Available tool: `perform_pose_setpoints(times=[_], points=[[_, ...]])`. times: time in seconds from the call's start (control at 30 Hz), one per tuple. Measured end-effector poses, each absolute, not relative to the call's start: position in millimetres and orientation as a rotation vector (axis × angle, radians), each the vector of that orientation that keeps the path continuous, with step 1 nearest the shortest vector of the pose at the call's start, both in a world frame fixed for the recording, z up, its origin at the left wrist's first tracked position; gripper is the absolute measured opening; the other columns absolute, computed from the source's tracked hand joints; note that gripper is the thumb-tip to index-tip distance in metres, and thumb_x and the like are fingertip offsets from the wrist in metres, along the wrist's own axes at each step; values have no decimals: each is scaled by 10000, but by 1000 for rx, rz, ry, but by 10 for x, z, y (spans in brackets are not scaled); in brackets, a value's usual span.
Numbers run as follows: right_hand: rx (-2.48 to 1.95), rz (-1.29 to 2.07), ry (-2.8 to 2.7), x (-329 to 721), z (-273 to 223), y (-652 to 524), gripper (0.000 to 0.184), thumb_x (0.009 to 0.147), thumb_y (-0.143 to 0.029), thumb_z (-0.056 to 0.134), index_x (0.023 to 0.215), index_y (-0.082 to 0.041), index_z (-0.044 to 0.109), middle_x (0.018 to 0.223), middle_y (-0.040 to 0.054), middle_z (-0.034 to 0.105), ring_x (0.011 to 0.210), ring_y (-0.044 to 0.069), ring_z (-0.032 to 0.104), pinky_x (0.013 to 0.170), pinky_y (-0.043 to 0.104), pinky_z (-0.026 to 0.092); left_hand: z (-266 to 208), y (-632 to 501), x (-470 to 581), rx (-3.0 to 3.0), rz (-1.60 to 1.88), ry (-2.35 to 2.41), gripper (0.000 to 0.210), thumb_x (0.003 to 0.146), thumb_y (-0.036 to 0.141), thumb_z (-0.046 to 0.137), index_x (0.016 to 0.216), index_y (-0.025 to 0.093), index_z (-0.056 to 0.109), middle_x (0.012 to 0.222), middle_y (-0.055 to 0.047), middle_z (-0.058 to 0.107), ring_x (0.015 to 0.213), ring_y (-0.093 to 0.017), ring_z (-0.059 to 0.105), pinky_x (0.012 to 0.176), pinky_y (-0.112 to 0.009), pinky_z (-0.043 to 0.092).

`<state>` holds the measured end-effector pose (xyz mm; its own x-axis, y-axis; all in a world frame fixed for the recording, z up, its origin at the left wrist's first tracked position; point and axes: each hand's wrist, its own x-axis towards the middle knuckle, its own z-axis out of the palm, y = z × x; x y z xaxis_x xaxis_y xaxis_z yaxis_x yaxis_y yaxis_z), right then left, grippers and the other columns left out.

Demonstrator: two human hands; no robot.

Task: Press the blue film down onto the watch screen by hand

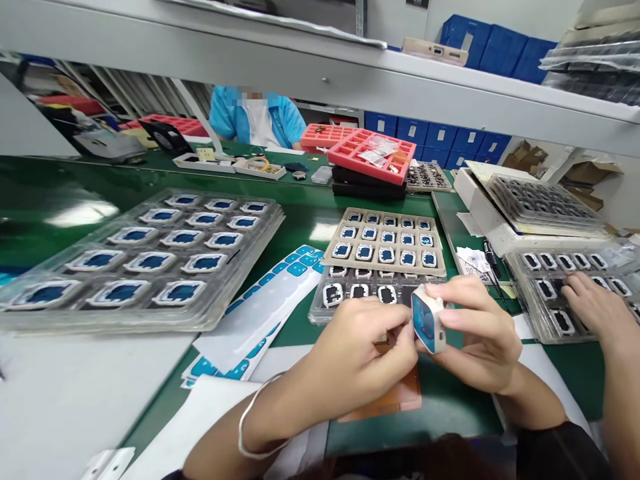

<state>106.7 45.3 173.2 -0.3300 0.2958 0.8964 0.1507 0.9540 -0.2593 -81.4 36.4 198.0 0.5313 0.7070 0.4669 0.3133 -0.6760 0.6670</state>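
Observation:
My right hand (477, 333) grips a pale watch case (436, 327) between thumb and fingers, tilted up on its edge. A glossy blue film (424, 323) covers the face turned to the left. Against that face's lower left edge, my left hand (373, 340) has its thumb and forefinger pinched together. Whatever sits in that pinch is hidden. Beneath both hands lies an orange-brown block (390, 397). Just behind them, a beige tray (385, 237) of blue-faced cases rests over a clear tray (320, 300) of white-rimmed cases with dark centres.
Large stacked clear trays (235, 267) with blue-faced cases fill the left. Sheets of blue stickers (295, 267) lie beside them. At right, another person's hand (593, 303) reaches into a tray (535, 327). A shelf beam (325, 80) crosses overhead; someone in blue (287, 120) sits opposite.

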Motion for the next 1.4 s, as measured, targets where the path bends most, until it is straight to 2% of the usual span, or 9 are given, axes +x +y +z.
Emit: perform_pose_setpoints(times=[0.2, 0.3, 0.43, 0.53, 0.6, 0.77, 0.97, 1.2, 1.4], points=[[-447, 140, -1932, 1105, 1752, 435, 480, 886, -125, 713, 1319, -256, 552, 1218, 88, 649, 1042, 257, 647, 847, 419, 493, 1996, 380, -868, 2225, 878, 901, 338, 930, 204, 366, 637, 156, 528, 578, 24, 588, 536, -76, 529, 546, -212, 360], [-549, 152, -2057, 1132, 1773, 413, 385, 916, -218, 711, 1274, -225, 571, 1203, 90, 657, 1049, 247, 633, 854, 401, 471, 2038, 553, -1067, 2132, 749, 1008, 262, 960, 313, 387, 798, 176, 540, 666, 30, 646, 599, -91, 599, 592, -201, 424], [-661, 180, -2288, 1158, 1719, 448, 334, 941, -293, 675, 1248, -202, 579, 1188, 80, 660, 1050, 242, 607, 870, 411, 450, 2000, 1015, -1450, 1966, 576, 1713, 211, 995, 367, 400, 1023, 200, 526, 895, 5, 719, 787, -115, 683, 757, -210, 506], [-865, 212, -2433, 1148, 1615, 538, 376, 893, -281, 728, 1236, -201, 598, 1186, 57, 663, 1050, 247, 595, 882, 427, 466, 1790, 1377, -1654, 1734, 346, 2315, 219, 993, 240, 397, 1098, 159, 571, 1161, -118, 674, 1101, -232, 649, 950, -355, 494], [-1006, 202, -2499, 1126, 1545, 608, 414, 856, -258, 770, 1234, -201, 610, 1177, 52, 669, 1060, 263, 595, 891, 445, 479, 1587, 1563, -1718, 1596, 192, 2449, 222, 960, 194, 460, 1092, 94, 609, 1218, -197, 629, 1177, -309, 602, 971, -455, 485], [-1289, 244, -2581, 1055, 1470, 751, 367, 829, -260, 800, 1150, -202, 632, 1114, 43, 686, 1021, 254, 631, 839, 397, 520, 1155, 1828, -1779, 1462, -73, 2474, 416, 899, 344, 657, 1247, 130, 576, 1326, -125, 559, 1224, -255, 549, 1012, -454, 493], [-1558, 70, -2535, 1040, 1363, 901, 269, 844, -229, 770, 1057, -168, 618, 1067, 78, 688, 1030, 293, 630, 839, 397, 501, 979, 1917, -1865, 1471, -256, 2505, 550, 872, 464, 670, 1304, 150, 539, 1424, -130, 462, 1341, -301, 426, 1052, -490, 451], [-1682, -18, -2587, 1025, 1247, 1003, 239, 846, -186, 728, 1069, -152, 652, 975, 112, 712, 955, 327, 675, 779, 394, 525, 936, 1908, -1838, 1553, -321, 2493, 492, 901, 457, 636, 1267, 138, 558, 1338, -130, 530, 1278, -285, 485, 1045, -502, 447], [-1609, -128, -2653, 1194, 1001, 1043, 115, 836, -137, 655, 948, -152, 679, 823, 133, 721, 758, 344, 709, 597, 374, 540, 966, 1827, -1788, 1536, -215, 2479, 409, 926, 385, 624, 1245, 134, 574, 1309, -123, 555, 1224, -260, 536, 1017, -484, 487]])
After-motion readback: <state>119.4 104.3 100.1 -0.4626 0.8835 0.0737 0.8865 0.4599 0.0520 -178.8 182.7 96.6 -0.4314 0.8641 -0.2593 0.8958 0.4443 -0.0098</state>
